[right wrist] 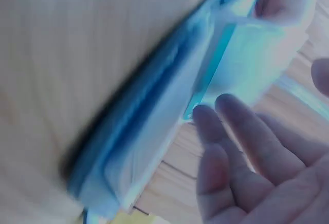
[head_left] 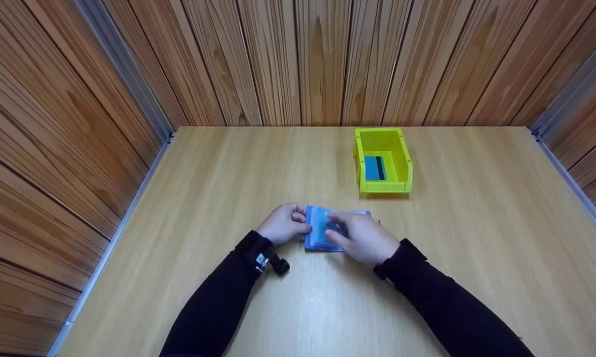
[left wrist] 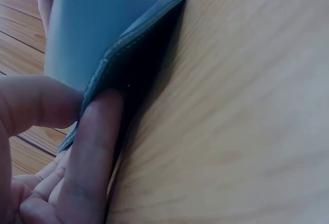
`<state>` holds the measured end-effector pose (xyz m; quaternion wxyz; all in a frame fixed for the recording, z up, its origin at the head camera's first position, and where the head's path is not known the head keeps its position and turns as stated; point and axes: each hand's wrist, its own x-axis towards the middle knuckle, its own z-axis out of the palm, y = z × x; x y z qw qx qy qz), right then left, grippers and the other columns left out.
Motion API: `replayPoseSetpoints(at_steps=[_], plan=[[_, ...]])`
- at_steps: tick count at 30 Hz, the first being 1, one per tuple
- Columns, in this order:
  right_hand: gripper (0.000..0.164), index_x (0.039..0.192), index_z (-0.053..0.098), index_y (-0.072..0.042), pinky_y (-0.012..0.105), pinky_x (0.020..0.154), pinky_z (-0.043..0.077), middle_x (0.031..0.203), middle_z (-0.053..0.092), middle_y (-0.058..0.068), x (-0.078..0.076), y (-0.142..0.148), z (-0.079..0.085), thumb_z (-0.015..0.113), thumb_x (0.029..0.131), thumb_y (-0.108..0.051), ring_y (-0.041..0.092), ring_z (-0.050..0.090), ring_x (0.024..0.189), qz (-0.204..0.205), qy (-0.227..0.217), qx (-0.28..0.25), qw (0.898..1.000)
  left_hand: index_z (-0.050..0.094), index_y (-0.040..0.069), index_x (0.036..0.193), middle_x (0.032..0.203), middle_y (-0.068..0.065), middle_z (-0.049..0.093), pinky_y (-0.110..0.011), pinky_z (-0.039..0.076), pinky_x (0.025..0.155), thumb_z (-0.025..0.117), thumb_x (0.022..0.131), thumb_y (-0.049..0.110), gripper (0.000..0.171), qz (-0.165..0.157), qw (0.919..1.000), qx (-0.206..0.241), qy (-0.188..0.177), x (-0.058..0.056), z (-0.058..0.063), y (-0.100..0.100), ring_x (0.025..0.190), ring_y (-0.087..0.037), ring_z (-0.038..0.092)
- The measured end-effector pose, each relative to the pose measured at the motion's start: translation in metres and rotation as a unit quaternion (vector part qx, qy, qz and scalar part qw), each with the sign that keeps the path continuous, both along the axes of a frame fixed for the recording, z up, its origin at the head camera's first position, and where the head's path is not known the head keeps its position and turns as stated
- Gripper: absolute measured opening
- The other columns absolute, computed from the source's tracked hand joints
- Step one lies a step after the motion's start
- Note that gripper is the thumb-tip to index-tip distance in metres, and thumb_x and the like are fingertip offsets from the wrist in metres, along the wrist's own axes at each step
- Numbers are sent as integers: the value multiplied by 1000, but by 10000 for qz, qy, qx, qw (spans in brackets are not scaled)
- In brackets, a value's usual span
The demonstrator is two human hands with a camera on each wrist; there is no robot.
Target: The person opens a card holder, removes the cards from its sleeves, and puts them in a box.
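Observation:
A blue card wallet point(head_left: 312, 245) lies spread on the table in front of me, its clear plastic sleeves point(head_left: 319, 224) showing inside. At its left edge my left hand point(head_left: 283, 225) pinches the cover between thumb and finger; the left wrist view shows the stitched edge of the cover point(left wrist: 139, 54) raised off the wood. My right hand point(head_left: 367, 239) is over the wallet and hides much of its right half. In the right wrist view its fingertips point(right wrist: 224, 102) lie against a lifted clear sleeve point(right wrist: 252, 62), loosely bent, with the thumb apart from them.
Behind the wallet, to the right, stands a yellow open-front bin point(head_left: 385, 188). A blue card with a black stripe point(head_left: 372, 168) lies on its floor, at the left side. Wood-panelled walls point(head_left: 323, 59) border the table point(head_left: 218, 188) at the back and both sides.

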<state>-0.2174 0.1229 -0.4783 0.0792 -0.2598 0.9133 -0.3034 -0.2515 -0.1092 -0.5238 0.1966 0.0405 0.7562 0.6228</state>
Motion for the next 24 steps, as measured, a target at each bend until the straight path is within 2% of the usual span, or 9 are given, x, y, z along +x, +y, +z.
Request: replayPoseSetpoints(at_steps=[2, 5, 9, 16, 17, 20, 23, 24], plan=[[43, 131, 63, -12, 46, 107, 44, 130, 63, 7, 4, -2, -4, 62, 96, -37, 24, 54, 126, 365, 210, 337, 9985, 55, -1, 112, 88, -4, 67, -33, 61, 72, 69, 84, 1, 31, -45, 10000, -36, 16, 0, 0, 0, 81, -16, 68], [41, 128, 66, -15, 48, 111, 40, 133, 59, 8, 9, -5, -8, 65, 94, -38, 27, 48, 130, 702, 463, 774, 9934, 55, -1, 113, 89, -4, 68, -33, 61, 72, 65, 87, 3, 29, -78, 9999, -83, 16, 0, 1, -1, 82, -17, 68], [44, 127, 66, -14, 48, 110, 40, 134, 56, 10, 12, -6, -8, 69, 90, -39, 28, 46, 130, 777, 534, 893, 9915, 56, 1, 113, 89, -5, 68, -34, 61, 71, 63, 88, 5, 27, -56, 9999, -144, -5, 0, 2, -1, 82, -18, 69], [46, 130, 65, -17, 46, 111, 40, 138, 54, 7, 11, -6, -6, 69, 90, -40, 25, 45, 131, 759, 406, 1014, 9911, 55, 1, 115, 92, -6, 67, -34, 61, 74, 73, 85, 6, 35, -40, 9999, -13, -106, 1, 2, -1, 83, -18, 69], [46, 130, 65, -17, 46, 111, 40, 138, 54, 7, 11, -6, -7, 68, 90, -40, 25, 45, 132, 751, 399, 1009, 9913, 54, -1, 116, 94, -8, 66, -36, 61, 75, 73, 85, 4, 36, -83, 9999, -19, -143, 2, 7, -1, 84, -19, 69], [46, 130, 64, -17, 47, 111, 39, 138, 54, 7, 8, -5, -8, 68, 91, -40, 26, 45, 132, 662, 263, 746, 9947, 54, -2, 117, 94, -8, 66, -36, 61, 76, 73, 85, 3, 37, -79, 9999, -10, -141, 2, 7, -1, 83, -18, 69], [52, 135, 59, -13, 46, 104, 45, 131, 57, 9, 2, -3, -6, 67, 92, -40, 25, 53, 122, 270, -239, 237, 9991, 53, -2, 118, 94, -8, 66, -37, 61, 76, 72, 85, 1, 39, -66, 9999, -10, -149, 2, 7, 0, 85, -19, 69], [54, 137, 56, -12, 45, 101, 47, 130, 58, 9, -1, -2, -5, 67, 93, -40, 24, 55, 118, 72, -490, 19, 9988, 53, -1, 117, 93, -6, 66, -35, 61, 74, 73, 84, 2, 38, -14, 9999, 7, -105, 1, 2, 0, 84, -19, 69]])
